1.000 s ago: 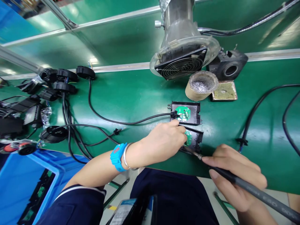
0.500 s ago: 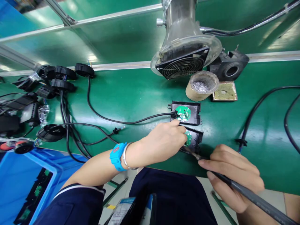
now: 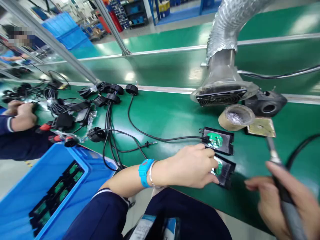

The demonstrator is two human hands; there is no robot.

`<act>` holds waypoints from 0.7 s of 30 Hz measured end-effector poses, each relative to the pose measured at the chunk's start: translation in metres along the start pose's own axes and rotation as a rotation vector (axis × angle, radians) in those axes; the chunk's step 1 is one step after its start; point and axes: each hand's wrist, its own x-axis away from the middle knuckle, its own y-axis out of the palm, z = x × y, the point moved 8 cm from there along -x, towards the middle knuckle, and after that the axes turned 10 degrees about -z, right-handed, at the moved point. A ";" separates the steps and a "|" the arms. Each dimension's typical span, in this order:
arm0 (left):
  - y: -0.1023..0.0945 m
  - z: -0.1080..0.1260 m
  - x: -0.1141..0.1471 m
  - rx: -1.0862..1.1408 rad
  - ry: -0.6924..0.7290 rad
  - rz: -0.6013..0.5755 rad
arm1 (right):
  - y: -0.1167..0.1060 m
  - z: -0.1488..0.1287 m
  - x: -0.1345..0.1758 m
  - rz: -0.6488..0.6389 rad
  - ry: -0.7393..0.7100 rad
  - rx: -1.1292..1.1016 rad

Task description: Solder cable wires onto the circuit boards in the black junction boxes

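My left hand point(image 3: 191, 165) is closed over the left end of the nearer black plastic case point(image 3: 228, 171), with the thumb at its near side. The hand hides that end and part of the green circuit board point(image 3: 218, 166) inside. Just beyond lies a second black case point(image 3: 228, 141), also with a round green board point(image 3: 215, 140); a black cable point(image 3: 170, 138) runs into its left end. My right hand point(image 3: 287, 200) grips a soldering iron point(image 3: 282, 186). The iron's tip is at the front edge of a yellowish sponge in a square tray point(image 3: 261, 127).
A fume hood point(image 3: 222, 80) with a fan hangs behind a cardboard ring point(image 3: 236, 117) of solder bits. A black iron stand point(image 3: 267, 103) is beside it. Cables and black round parts point(image 3: 113, 90) lie left. A blue bin point(image 3: 82, 160) holds boards. A co-worker's hands point(image 3: 22, 111) are far left.
The soldering iron has moved from the nearer case up and right to the sponge. My left hand stays at the case. The camera view has tilted up and shifted left.
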 end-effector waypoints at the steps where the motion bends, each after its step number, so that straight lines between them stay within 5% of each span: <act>1: -0.006 -0.002 0.006 0.041 -0.016 0.031 | 0.001 -0.006 -0.007 -0.013 -0.064 0.081; 4: -0.021 -0.014 0.026 0.155 -0.101 0.142 | -0.012 -0.009 -0.017 -0.038 -0.184 0.297; 8: -0.025 -0.028 0.036 0.245 -0.113 0.162 | -0.045 0.032 -0.007 -0.118 -0.066 0.374; 13: -0.017 -0.023 0.017 0.251 -0.061 0.055 | -0.032 0.059 0.010 -0.372 -0.111 0.280; 16: -0.019 -0.017 0.004 0.249 -0.065 0.020 | -0.029 0.053 0.007 -0.246 -0.087 0.286; 21: -0.026 -0.001 -0.014 0.457 -0.002 0.054 | -0.034 0.013 0.002 0.190 0.070 0.273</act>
